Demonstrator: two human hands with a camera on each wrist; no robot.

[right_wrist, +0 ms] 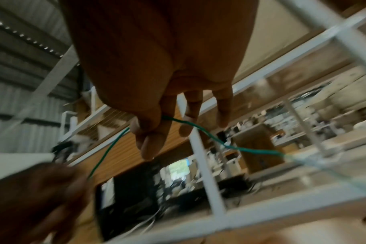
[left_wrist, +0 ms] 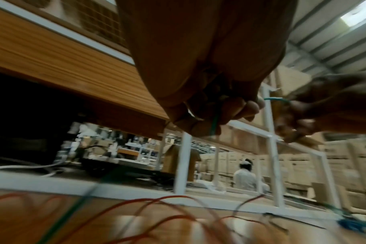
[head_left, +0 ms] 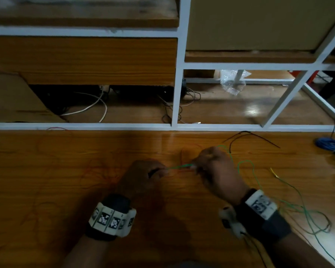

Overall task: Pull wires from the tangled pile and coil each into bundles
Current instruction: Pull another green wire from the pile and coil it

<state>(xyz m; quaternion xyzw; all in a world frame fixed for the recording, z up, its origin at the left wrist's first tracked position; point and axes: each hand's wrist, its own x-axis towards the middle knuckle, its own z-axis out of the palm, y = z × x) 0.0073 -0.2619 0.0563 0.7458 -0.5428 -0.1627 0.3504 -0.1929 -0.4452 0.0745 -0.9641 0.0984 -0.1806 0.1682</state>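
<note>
A thin green wire (head_left: 179, 166) runs taut between my two hands above the wooden table (head_left: 46, 190). My left hand (head_left: 155, 174) is a fist with its fingers curled round the wire (left_wrist: 214, 123), which also trails out towards the other hand. My right hand (head_left: 196, 165) pinches the same wire (right_wrist: 198, 128) between thumb and forefinger, the other fingers spread loosely. Past the right hand the wire loops away in slack curves (head_left: 306, 211) over the table's right side. Thin orange wires (left_wrist: 173, 208) lie tangled on the table under my left hand.
A coiled blue bundle (head_left: 328, 144) lies at the table's far right edge, with a green one partly seen beside it. A black wire (head_left: 249, 137) and a short yellow wire (head_left: 274, 172) lie behind and right of my hands. A white metal frame (head_left: 177, 74) borders the table's far edge.
</note>
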